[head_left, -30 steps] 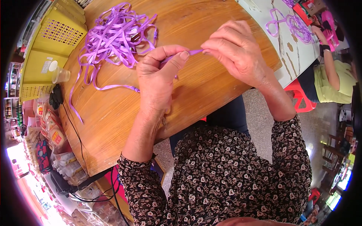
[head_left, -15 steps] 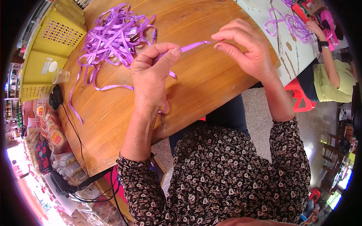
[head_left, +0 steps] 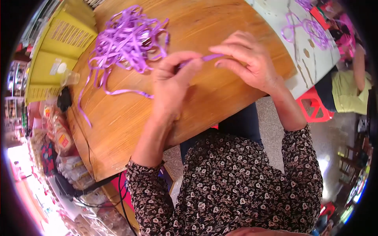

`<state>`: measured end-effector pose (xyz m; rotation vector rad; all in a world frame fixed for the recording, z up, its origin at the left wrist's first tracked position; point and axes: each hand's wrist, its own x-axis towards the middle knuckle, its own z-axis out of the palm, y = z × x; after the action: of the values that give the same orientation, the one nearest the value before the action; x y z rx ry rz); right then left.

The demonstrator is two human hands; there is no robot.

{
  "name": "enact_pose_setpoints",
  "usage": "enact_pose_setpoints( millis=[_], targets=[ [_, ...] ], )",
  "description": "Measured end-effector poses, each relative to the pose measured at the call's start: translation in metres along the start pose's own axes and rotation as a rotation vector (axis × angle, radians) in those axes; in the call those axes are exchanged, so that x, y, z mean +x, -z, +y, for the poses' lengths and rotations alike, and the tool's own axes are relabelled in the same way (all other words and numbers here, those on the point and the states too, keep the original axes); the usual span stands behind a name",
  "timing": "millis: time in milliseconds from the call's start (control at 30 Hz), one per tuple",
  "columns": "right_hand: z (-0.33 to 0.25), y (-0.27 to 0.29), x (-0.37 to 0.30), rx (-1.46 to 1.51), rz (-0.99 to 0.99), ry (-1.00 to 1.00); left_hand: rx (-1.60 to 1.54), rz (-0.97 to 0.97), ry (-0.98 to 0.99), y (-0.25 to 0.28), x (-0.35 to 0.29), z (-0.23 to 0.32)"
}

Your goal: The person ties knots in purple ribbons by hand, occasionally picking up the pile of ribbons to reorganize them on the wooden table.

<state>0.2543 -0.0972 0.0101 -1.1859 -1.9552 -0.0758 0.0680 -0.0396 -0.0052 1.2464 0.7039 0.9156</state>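
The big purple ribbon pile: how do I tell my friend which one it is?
Find the wooden table. Toward its far left, right of the yellow basket, lies a tangled purple ribbon heap. It's thick and full, unlike the looser purple loops on the white table.

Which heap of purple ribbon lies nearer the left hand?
The larger heap, on the wooden table beside the left hand; the smaller heap lies on the white table.

Bare left hand point(head_left: 171, 84), bare right hand point(head_left: 251, 66): both motion-blurred. Flat, shiny purple ribbon point(head_left: 212, 57) partly hidden in left grip; right-hand contact unclear. Yellow perforated plastic basket point(head_left: 48, 54) cut off by top edge.
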Motion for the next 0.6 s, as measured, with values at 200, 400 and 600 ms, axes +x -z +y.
enact_pose_setpoints(
  millis=[200, 400, 600],
  targets=[
    [0.007, 0.005, 0.004, 0.009, 0.045, -0.114, 0.45, -0.153, -0.312, 0.013, 0.004, -0.007],
    [0.046, 0.024, 0.006, -0.045, 0.14, -0.31, 1.028, 0.077, -0.699, 0.056, 0.01, 0.019],
    [0.026, -0.02, 0.018, -0.236, -0.059, -0.02, 0.935, 0.106, -0.308, 0.116, -0.027, 0.021]
  ],
)
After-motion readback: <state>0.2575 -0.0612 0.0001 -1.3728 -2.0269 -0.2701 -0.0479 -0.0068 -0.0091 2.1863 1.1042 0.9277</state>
